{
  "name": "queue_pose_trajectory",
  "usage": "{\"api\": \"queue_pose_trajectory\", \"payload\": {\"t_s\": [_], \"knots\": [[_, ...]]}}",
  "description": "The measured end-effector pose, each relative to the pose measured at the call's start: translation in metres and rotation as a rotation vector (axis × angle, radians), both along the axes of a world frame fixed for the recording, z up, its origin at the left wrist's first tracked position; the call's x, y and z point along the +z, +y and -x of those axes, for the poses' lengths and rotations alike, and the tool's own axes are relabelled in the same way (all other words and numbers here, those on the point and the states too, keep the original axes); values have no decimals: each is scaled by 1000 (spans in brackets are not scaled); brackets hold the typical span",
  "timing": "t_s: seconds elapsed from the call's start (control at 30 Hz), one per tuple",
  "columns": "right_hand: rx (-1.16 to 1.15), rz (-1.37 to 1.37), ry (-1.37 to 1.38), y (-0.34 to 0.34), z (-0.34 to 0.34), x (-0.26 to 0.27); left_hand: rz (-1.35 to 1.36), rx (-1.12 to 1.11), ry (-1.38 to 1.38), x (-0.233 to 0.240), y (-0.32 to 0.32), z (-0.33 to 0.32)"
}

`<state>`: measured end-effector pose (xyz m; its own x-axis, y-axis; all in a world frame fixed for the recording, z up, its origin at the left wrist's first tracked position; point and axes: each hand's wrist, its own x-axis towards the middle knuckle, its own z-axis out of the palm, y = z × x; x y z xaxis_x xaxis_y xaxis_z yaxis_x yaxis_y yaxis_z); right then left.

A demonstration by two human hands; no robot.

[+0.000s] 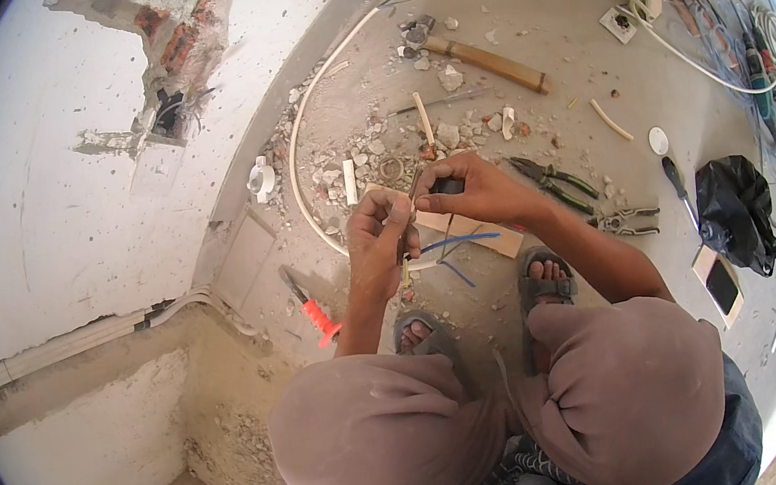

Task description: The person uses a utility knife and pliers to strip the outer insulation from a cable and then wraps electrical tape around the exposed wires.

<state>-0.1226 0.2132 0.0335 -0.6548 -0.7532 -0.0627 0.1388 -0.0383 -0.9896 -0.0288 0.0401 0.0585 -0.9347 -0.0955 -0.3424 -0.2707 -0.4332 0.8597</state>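
My left hand (379, 232) pinches a thin, dark item whose exact kind is hidden by the fingers. Against it, the fingertips of my right hand (473, 189) meet the left ones, and a black roll (451, 186), which looks like electrical tape, sits in the right palm. Just below the hands, blue wires (465, 238) and a dark wire spread from the stripped end of a white sheathed cable (425, 265). This cable curves away along the wall over the floor. A flat wooden board (499, 240) lies beneath, partly covered by the hands.
Black-and-green pliers (554, 182), a wire stripper (627, 221) and a screwdriver (678, 190) lie to the right. Ahead are a wooden-handled hammer (489, 64) and rubble (447, 134). An orange-handled chisel (320, 323) is at left, near a floor drop. A phone (721, 285) lies beside a black bag (737, 212).
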Motion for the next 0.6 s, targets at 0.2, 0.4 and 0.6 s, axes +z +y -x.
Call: {"api": "queue_pose_trajectory", "payload": {"t_s": [0.2,0.4,0.6], "knots": [[99,-34,178,7,4,-2,163,-77,-59,3,-2,9],[-166,-194,306,18,7,28,-27,-95,-238,-2,1,12],[-238,-249,331,21,14,47,101,-120,-205,-6,9,18]]}}
